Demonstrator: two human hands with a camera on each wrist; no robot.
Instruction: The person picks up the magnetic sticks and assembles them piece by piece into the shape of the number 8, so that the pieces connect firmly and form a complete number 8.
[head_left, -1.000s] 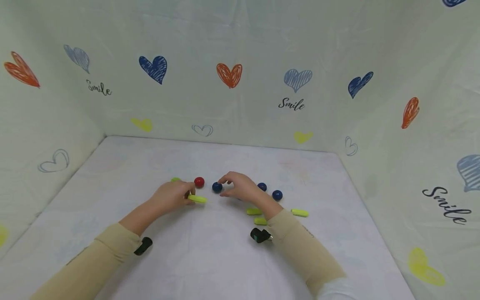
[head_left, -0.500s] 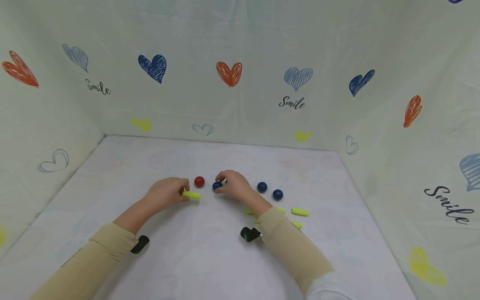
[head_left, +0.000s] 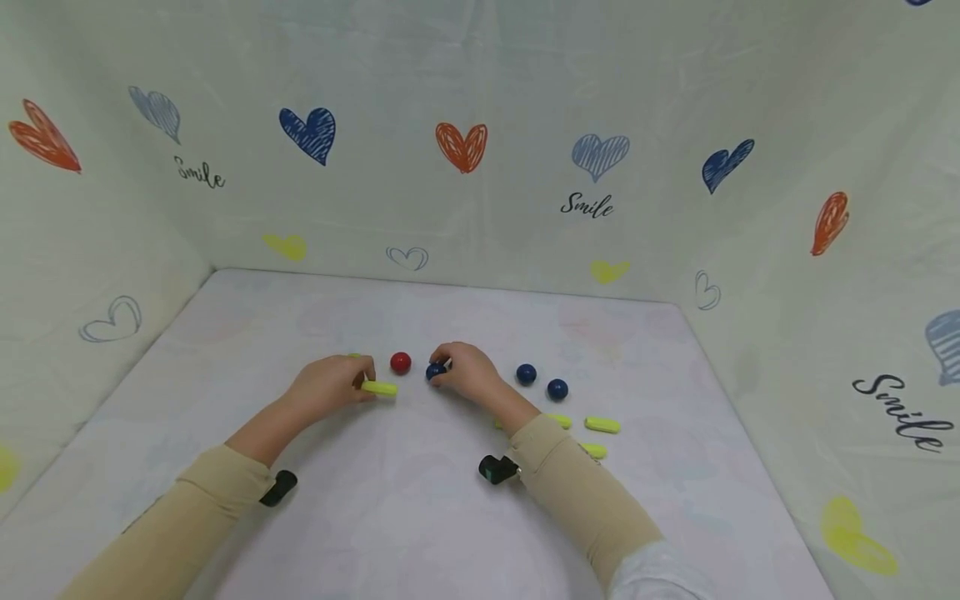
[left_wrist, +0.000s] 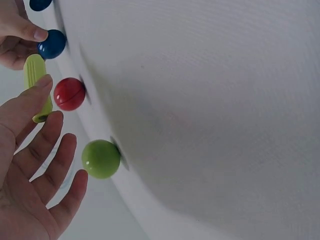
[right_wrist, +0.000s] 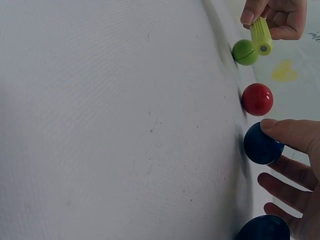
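Note:
My left hand (head_left: 326, 390) pinches a short ribbed yellow-green magnetic rod (head_left: 381, 388) between thumb and index finger; the right wrist view shows a grey metal dot in its end. The other fingers of that hand are spread in the left wrist view. With thumb and fingers, my right hand (head_left: 472, 371) pinches a dark blue ball (right_wrist: 262, 143) low over the table. A red ball (head_left: 401, 362) lies between the two hands. Beside the left hand's fingers sits a green ball (left_wrist: 101, 159), mostly hidden by that hand in the head view.
Two more blue balls, a nearer one (head_left: 557, 389) and a farther one (head_left: 527, 374), lie right of the right hand. Several yellow-green rods (head_left: 602, 425) lie by the right forearm, some partly covered by it. A heart-printed cloth wall (head_left: 510, 225) rises behind the table (head_left: 390, 517).
My right hand has moved slightly left and its fingers have closed round the blue ball. The left hand has drawn back a little to the left with the rod.

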